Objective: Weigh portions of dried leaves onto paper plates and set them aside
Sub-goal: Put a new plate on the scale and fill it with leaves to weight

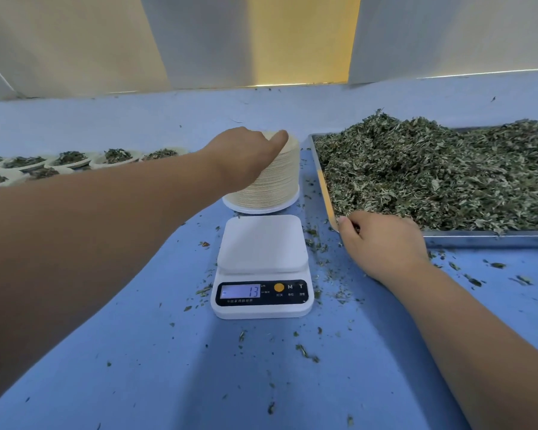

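Note:
A white digital scale (262,243) stands in the middle of the blue table, its platform bare and its display reading 13 with a minus sign. Behind it rises a tall stack of paper plates (275,181). My left hand (246,153) lies over the top of the stack, thumb on the top plate's rim and fingers curled over the far side. A metal tray (491,235) heaped with dried leaves (432,172) sits to the right. My right hand (382,243) is at the tray's near left corner, fingers curled into the leaves.
Several filled paper plates (72,159) stand in rows at the far left. Loose leaf bits (306,352) litter the blue table (156,352) around the scale. A pale wall (199,41) rises at the back.

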The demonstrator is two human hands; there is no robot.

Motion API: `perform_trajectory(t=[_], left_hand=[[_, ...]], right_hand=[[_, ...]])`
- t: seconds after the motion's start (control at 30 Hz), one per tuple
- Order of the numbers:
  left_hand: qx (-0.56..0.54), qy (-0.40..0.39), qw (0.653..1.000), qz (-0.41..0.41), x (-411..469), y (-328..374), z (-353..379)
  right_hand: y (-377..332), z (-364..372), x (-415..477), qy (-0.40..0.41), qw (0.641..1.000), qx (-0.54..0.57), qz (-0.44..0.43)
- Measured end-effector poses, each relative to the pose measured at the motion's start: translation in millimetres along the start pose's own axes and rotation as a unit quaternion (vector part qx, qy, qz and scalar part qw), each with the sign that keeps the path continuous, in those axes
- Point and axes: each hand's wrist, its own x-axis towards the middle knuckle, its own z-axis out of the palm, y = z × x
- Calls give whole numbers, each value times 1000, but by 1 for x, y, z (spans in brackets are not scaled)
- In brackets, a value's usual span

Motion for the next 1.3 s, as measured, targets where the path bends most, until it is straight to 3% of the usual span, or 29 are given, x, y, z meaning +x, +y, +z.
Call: perform_trajectory(t=[0.07,0.13,0.2,0.27,0.43,0.57,0.67,0.73,0.83,1.0,1.2,1.3], left_hand=[[-10,43,999,-23,-4,0,1],[-54,88,989,-103,-8,-2,0],[-159,119,953,-228,-12,-6,-2],[-274,158,901,-297,-20,-4,1],[-445,269,794,-314,-64,25,17],[-548,317,712,-304,-96,45,22],[-603,300,669,-316,-114,52,23],[-625,275,656,-320,-123,52,26],[-657,252,636,-318,-130,51,32],[-755,203,529,-331,-136,39,55],[-795,108,496,-333,-142,30,79],[-792,99,484,-358,-141,31,82]], right_hand=[[0,0,0,-1,1000,5,-3],[0,-1,0,-7,1000,6,-1],[-1,-2,0,-10,1000,5,1],[-2,-3,0,-9,1000,9,3],[-4,-5,2,4,999,38,12],[-13,-1,0,35,982,184,-36],[-21,1,-5,25,941,335,-35],[-24,-1,-7,34,927,371,-39],[-28,-2,-12,65,925,362,-95],[-38,6,-14,88,928,342,-115],[-44,6,-12,61,946,291,-125],[-46,4,-13,51,947,286,-137]])
